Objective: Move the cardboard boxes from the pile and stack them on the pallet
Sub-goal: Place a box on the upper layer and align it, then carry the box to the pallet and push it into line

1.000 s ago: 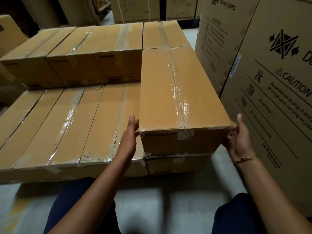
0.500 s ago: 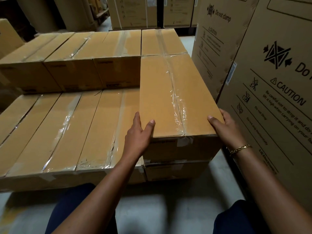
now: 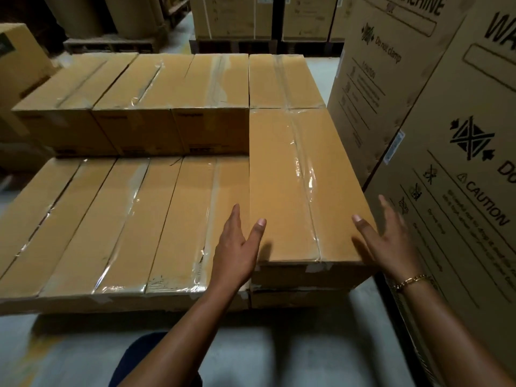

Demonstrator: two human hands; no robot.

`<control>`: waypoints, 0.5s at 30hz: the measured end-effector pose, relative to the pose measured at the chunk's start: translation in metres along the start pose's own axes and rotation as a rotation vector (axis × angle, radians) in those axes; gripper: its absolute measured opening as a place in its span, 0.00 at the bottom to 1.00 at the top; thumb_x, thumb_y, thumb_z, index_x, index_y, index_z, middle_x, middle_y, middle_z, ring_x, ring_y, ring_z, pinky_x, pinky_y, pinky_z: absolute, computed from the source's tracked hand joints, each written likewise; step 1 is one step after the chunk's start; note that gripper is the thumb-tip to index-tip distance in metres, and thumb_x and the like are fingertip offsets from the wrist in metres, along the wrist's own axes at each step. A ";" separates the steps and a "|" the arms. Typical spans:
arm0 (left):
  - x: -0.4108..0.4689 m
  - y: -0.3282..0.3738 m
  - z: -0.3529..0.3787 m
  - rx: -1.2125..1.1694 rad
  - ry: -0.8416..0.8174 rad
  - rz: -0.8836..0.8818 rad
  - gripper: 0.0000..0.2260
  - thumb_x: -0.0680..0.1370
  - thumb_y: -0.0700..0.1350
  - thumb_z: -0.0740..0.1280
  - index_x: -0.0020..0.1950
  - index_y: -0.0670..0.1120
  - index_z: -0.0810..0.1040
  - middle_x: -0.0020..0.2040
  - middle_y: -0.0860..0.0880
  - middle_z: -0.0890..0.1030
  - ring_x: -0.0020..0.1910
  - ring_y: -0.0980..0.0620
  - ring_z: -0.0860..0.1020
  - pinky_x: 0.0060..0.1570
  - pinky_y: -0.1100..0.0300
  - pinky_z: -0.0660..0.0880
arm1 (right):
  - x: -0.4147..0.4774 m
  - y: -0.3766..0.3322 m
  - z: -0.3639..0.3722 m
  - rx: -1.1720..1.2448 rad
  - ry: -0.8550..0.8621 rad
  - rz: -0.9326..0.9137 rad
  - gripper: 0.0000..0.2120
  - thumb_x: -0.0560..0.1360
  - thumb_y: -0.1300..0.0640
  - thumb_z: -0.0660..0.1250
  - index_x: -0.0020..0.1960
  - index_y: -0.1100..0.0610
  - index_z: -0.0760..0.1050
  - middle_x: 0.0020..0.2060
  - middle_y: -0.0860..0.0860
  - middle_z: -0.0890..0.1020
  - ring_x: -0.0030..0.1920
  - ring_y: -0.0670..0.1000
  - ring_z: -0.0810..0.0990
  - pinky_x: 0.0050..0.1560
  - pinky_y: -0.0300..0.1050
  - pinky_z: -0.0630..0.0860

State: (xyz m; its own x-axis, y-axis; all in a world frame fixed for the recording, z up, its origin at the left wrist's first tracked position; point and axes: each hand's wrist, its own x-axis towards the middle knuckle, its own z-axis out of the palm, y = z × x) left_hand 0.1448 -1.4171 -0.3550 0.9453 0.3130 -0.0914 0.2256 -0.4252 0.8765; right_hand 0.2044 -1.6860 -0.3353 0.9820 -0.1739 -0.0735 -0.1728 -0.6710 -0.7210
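A long taped cardboard box (image 3: 301, 185) lies on top of another box (image 3: 296, 298) at the right end of the stack. My left hand (image 3: 237, 252) is at its near left corner, fingers spread, thumb on the top face. My right hand (image 3: 388, 238) is at the near right corner, fingers apart, thumb resting on the top; it looks blurred and partly lifted off. Neither hand closes around the box. To the left lies a lower layer of long boxes (image 3: 120, 227), with a second layer of boxes (image 3: 134, 99) behind. The pallet underneath is hidden.
Tall printed cartons (image 3: 452, 169) with caution marks stand close on the right, leaving a narrow gap beside the box. More cartons (image 3: 231, 18) and large paper rolls (image 3: 131, 15) stand at the back. Grey concrete floor (image 3: 279, 353) lies in front of the stack.
The box has slid away from me and settled square on the one beneath. Both hands have gone from gripping its near end to loosening, fingers spreading, the right hand lifting off.
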 end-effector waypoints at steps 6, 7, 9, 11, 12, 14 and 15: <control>-0.013 0.072 -0.081 -0.003 0.039 -0.038 0.33 0.80 0.66 0.58 0.82 0.59 0.52 0.82 0.54 0.57 0.79 0.51 0.59 0.75 0.48 0.61 | -0.020 -0.102 -0.039 -0.034 -0.186 -0.127 0.37 0.76 0.35 0.63 0.80 0.41 0.52 0.80 0.47 0.56 0.78 0.55 0.59 0.73 0.65 0.62; -0.018 0.086 -0.097 0.000 0.045 -0.044 0.33 0.80 0.66 0.58 0.82 0.60 0.52 0.82 0.54 0.57 0.79 0.51 0.59 0.75 0.49 0.61 | -0.025 -0.121 -0.045 -0.024 -0.223 -0.142 0.38 0.75 0.34 0.63 0.80 0.42 0.52 0.80 0.46 0.56 0.78 0.54 0.59 0.73 0.63 0.62; -0.030 0.113 -0.132 0.008 0.066 -0.063 0.32 0.80 0.66 0.58 0.82 0.59 0.53 0.82 0.55 0.57 0.79 0.52 0.59 0.74 0.53 0.59 | -0.038 -0.160 -0.059 -0.018 -0.288 -0.167 0.39 0.74 0.33 0.62 0.80 0.42 0.53 0.80 0.45 0.57 0.78 0.53 0.59 0.74 0.61 0.62; -0.042 0.139 -0.168 0.024 0.096 -0.089 0.32 0.80 0.66 0.58 0.82 0.59 0.54 0.81 0.55 0.58 0.79 0.53 0.58 0.70 0.57 0.58 | -0.055 -0.197 -0.071 -0.027 -0.349 -0.190 0.39 0.74 0.31 0.60 0.80 0.41 0.53 0.80 0.44 0.57 0.78 0.52 0.60 0.75 0.64 0.60; -0.050 0.152 -0.186 0.032 0.104 -0.103 0.32 0.79 0.67 0.57 0.81 0.60 0.55 0.81 0.55 0.58 0.79 0.53 0.58 0.70 0.56 0.58 | -0.064 -0.213 -0.077 -0.037 -0.386 -0.192 0.38 0.73 0.31 0.60 0.80 0.40 0.52 0.80 0.43 0.57 0.78 0.52 0.60 0.75 0.65 0.60; -0.071 0.182 -0.229 0.024 0.135 -0.145 0.33 0.77 0.69 0.56 0.81 0.60 0.56 0.81 0.54 0.59 0.78 0.52 0.59 0.72 0.53 0.59 | -0.085 -0.253 -0.093 -0.063 -0.458 -0.201 0.38 0.73 0.30 0.59 0.79 0.38 0.51 0.80 0.42 0.56 0.78 0.52 0.60 0.74 0.66 0.60; -0.083 0.198 -0.253 0.004 0.153 -0.172 0.34 0.77 0.70 0.56 0.80 0.61 0.57 0.81 0.54 0.59 0.78 0.52 0.59 0.73 0.51 0.60 | -0.097 -0.276 -0.103 -0.075 -0.500 -0.207 0.39 0.72 0.29 0.58 0.79 0.37 0.51 0.80 0.42 0.56 0.78 0.52 0.60 0.74 0.66 0.60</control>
State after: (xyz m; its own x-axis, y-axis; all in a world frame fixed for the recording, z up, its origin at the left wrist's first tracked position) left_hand 0.0520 -1.3125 -0.0542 0.8462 0.5062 -0.1665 0.3818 -0.3580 0.8521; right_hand 0.1492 -1.5586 -0.0583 0.9092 0.3191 -0.2674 0.0410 -0.7076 -0.7054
